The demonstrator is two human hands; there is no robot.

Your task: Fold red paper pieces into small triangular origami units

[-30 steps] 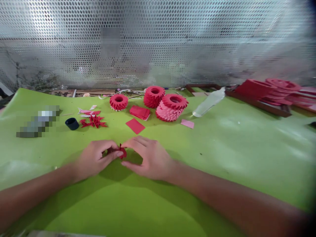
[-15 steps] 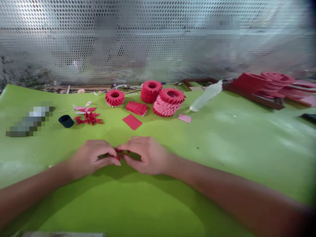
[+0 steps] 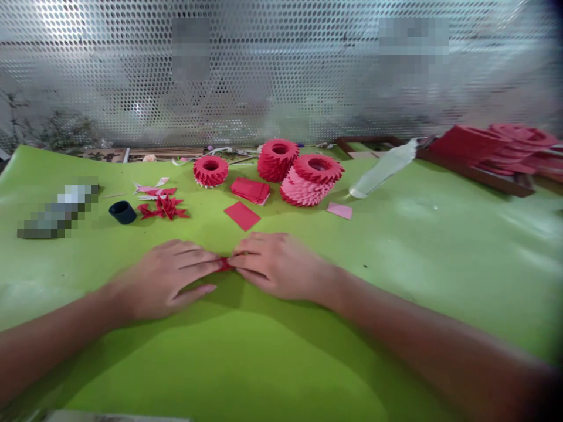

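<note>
A small folded red paper piece (image 3: 224, 264) lies on the green table covering, mostly hidden beneath my fingertips. My left hand (image 3: 173, 274) presses its left end with stretched fingers held close together, the thumb apart and resting on the table. From the other side, my right hand (image 3: 279, 265) holds the right end under bent fingertips. Just beyond the hands is a flat red paper rectangle (image 3: 242, 215). A stack of red paper rectangles (image 3: 250, 190) sits behind that. To the left, folded red pointed paper pieces (image 3: 165, 208) are heaped beside a dark cup-like ring (image 3: 122, 212).
Ring-shaped folded-paper stacks (image 3: 312, 180) stand at the back. Right of them are a pink paper rectangle (image 3: 339, 210) and a translucent bottle (image 3: 383, 170) on its side. A brown tray (image 3: 477, 172) bears red paper shapes. Perforated metal sheeting (image 3: 272, 76) rises behind the table (image 3: 422, 258).
My left fingers have gone from pinching the red paper to stretching over it, the thumb now apart. My right fingers have closed down onto it. The whole view has shifted slightly.
</note>
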